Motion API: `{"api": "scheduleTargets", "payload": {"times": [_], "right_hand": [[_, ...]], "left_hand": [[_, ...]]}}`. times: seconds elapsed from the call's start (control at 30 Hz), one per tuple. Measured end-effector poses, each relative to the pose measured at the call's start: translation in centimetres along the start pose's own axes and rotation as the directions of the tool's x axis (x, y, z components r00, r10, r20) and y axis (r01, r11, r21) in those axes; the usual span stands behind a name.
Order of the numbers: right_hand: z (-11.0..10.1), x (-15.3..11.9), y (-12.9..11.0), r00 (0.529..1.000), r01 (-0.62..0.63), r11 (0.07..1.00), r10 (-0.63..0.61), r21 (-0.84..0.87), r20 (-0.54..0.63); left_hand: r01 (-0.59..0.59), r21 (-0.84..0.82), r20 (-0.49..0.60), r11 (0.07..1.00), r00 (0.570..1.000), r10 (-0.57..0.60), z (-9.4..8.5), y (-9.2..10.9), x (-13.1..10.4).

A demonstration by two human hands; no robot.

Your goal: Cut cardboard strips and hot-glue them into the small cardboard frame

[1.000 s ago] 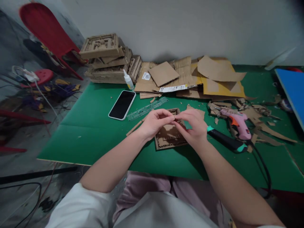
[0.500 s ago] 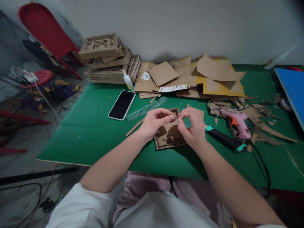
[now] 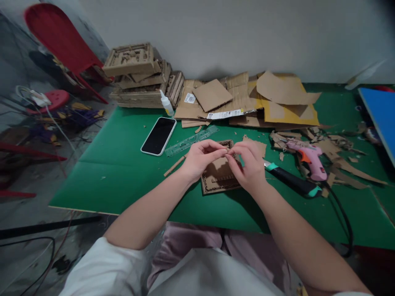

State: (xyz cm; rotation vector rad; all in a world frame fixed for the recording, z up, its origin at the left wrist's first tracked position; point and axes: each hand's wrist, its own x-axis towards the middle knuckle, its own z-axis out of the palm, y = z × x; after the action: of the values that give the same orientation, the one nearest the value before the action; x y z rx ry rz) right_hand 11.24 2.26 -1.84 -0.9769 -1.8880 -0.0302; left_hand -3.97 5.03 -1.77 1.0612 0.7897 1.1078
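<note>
My left hand (image 3: 200, 161) and my right hand (image 3: 249, 166) meet fingertip to fingertip over a shallow cardboard tray (image 3: 212, 190). Both are closed in a pinch on a small cardboard piece (image 3: 227, 150), mostly hidden by the fingers. The tray lies on the green table and has a rim of corrugated strips. A short cardboard strip stands on its base near the front edge. To the left of my left hand lies a thin cardboard strip (image 3: 174, 166). A utility knife (image 3: 291, 180) with a black and teal handle rests right of my right hand.
Beyond the hands are a clear ruler (image 3: 191, 141), a phone (image 3: 158, 136), a glue bottle (image 3: 166, 102) and cardboard sheets (image 3: 212, 95). Stacked cardboard frames (image 3: 135, 74) stand at the back left. On the right, a pink glue gun (image 3: 313, 162) with a cable lies among cardboard scraps (image 3: 348, 164).
My right hand has shifted slightly left, its fingertips now closer against those of my left hand. More of the knife's blade end shows. The tray stays in place.
</note>
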Motion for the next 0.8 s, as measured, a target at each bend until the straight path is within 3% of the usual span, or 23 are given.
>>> {"api": "scheduleTargets", "payload": {"times": [0.3, 0.5, 0.7, 0.8], "right_hand": [[-0.2, 0.0, -0.2, 0.993, -0.113, 0.984, 0.106, 0.141, 0.054], [-0.4, 0.1, 0.1, 0.982, -0.184, 0.967, 0.189, 0.176, -0.012], [-0.3, -0.3, 1.7, 0.913, -0.353, 0.935, 0.350, 0.025, -0.208], [-0.6, -0.1, 1.8, 0.939, -0.303, 0.949, 0.282, -0.088, -0.195]], "left_hand": [[0.037, -0.056, -0.006, 0.998, 0.999, -0.037, 0.4, -0.2, -0.3], [0.037, -0.165, -0.033, 0.986, 0.998, -0.043, 0.2, 0.3, 0.0], [0.108, -0.225, -0.013, 0.968, 0.993, -0.114, 0.2, 0.6, 0.1], [0.137, -0.239, -0.019, 0.961, 0.989, -0.146, 0.3, 0.6, 0.1]]}}
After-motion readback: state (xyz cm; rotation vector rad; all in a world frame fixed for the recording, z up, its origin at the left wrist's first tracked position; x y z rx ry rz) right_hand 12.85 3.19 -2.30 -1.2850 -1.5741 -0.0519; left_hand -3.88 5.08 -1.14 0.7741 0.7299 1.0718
